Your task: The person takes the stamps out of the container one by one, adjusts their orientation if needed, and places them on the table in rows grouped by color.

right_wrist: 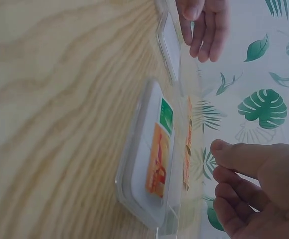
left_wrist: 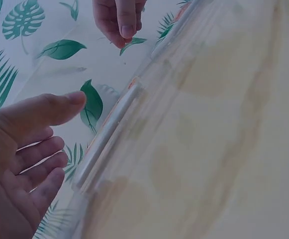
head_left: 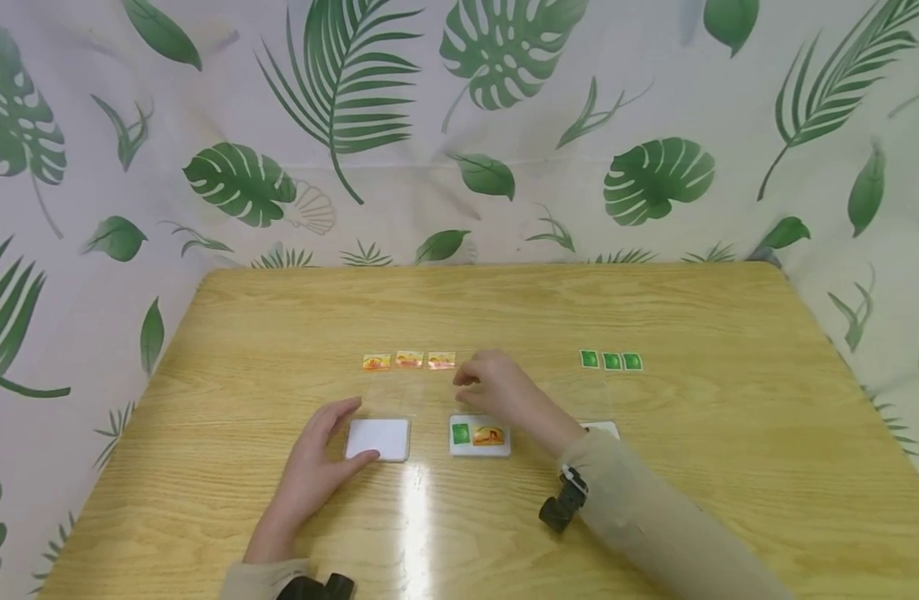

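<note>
Now, step in hand: judging by the layout, small cards are being sorted between rows and white trays on the table.
Right hand: hovers just above and behind the middle tray, fingers loosely curled toward the thumb; I cannot tell whether a card is pinched between them.
Left hand: fingers straight and relaxed, resting against the left edge of the blank white tray, holding nothing.
Middle tray contents: one green card beside one orange card, lying flat.
Orange row: three cards, just left of the right hand's fingertips.
Green row: three cards, well apart to the right.
Third tray: mostly hidden behind the right forearm.
Doing it well: probably pick each card by its edge with thumb and forefinger, keep the left hand steadying its tray, and lay cards flat without overlap.
Risk: the sleeve could sweep the hidden tray.
</note>
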`<state>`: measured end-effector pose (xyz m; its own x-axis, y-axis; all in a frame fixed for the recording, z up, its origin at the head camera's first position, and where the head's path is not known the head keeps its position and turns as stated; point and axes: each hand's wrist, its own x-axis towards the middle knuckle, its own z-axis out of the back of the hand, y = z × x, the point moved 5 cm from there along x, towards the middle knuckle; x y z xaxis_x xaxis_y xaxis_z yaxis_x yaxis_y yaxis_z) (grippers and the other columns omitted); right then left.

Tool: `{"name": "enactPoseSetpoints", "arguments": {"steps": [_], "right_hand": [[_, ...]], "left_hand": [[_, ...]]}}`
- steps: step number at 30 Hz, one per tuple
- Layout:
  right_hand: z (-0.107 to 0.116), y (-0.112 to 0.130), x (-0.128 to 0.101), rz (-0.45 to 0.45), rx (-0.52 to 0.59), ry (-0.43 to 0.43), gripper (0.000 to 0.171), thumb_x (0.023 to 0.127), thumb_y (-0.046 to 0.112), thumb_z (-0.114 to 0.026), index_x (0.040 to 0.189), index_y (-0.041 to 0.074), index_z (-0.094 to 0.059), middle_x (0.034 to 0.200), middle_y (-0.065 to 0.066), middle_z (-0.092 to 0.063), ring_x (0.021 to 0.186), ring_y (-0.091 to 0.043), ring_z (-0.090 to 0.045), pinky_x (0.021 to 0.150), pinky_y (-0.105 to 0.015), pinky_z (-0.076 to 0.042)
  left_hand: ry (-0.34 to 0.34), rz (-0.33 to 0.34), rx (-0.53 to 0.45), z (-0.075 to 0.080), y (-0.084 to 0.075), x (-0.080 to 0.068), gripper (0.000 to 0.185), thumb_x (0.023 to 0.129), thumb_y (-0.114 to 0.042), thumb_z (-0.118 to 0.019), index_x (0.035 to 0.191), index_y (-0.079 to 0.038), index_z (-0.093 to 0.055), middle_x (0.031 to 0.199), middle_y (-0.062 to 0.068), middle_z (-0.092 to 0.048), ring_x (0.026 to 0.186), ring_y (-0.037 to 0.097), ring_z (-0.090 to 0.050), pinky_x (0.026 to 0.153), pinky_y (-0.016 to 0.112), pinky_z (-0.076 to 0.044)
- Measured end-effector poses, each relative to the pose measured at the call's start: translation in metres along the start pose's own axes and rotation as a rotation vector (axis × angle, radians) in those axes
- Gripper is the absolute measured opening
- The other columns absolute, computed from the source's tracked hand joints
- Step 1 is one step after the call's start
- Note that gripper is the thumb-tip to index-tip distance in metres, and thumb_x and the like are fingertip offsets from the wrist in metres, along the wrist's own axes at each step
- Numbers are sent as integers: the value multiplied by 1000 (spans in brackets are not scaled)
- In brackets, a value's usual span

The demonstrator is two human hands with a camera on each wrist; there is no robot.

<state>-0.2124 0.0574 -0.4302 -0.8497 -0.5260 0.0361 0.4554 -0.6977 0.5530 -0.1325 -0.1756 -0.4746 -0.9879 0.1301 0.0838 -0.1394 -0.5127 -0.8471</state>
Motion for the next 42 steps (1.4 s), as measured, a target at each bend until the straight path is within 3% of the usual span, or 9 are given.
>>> {"name": "enactPoseSetpoints", "arguments": {"steps": [8,15,23,28,32,35,39,42], "right_hand": [[-3,4,-12,41,37,45,17,77,14,-72,91,6,-68,86,-1,-61,84,-14,-55,73,-25,-49],[-5,6,-21,63,33,47,19,77,14,-72,93,6,-68,90,-3,-63,87,-17,-54,75,-28,-48],[-9,4,-28,60,28,62,18,78,16,-71,93,7,-68,90,-1,-62,90,-18,-52,78,-31,-47],[-10,2,-30,85,9,43,17,77,16,-72,92,7,-68,90,1,-60,90,-16,-52,77,-31,-47],[-11,1,-31,99,1,32,17,77,15,-72,91,8,-68,89,1,-60,88,-15,-52,77,-29,-47],[-11,1,-31,106,3,28,16,77,15,-72,91,7,-68,88,1,-61,87,-15,-52,77,-29,-47],[-13,0,-32,122,-4,23,17,76,14,-72,91,7,-68,88,1,-61,84,-14,-50,74,-27,-46],[-14,-1,-33,128,-5,25,18,76,16,-73,91,8,-68,88,1,-61,83,-14,-49,73,-26,-44]], "left_hand": [[16,-35,-147,-6,-16,12,68,71,-15,-77,130,-5,-44,128,5,-47,121,21,-44,101,27,-35],[17,-41,-207,-25,-33,25,63,73,-9,-75,128,-2,-45,127,13,-48,120,24,-44,101,32,-37],[87,-8,-158,-58,-45,30,69,72,-18,-77,131,-8,-43,128,3,-46,119,19,-43,100,27,-37],[87,-16,-182,-75,-49,31,68,71,-10,-77,130,-7,-43,127,6,-46,120,21,-44,100,27,-38],[83,1,-222,-78,-68,27,65,72,-2,-74,129,1,-42,127,16,-45,120,31,-44,102,36,-36],[88,19,-206,-83,-69,27,64,73,-4,-73,129,1,-41,127,17,-45,120,31,-44,102,38,-36],[90,40,-162,-94,-54,29,66,73,-13,-75,130,-6,-42,128,10,-46,120,25,-45,101,32,-38],[97,41,-119,-97,-54,28,67,73,-16,-75,130,-6,-42,129,8,-46,119,24,-46,101,33,-38]]}}
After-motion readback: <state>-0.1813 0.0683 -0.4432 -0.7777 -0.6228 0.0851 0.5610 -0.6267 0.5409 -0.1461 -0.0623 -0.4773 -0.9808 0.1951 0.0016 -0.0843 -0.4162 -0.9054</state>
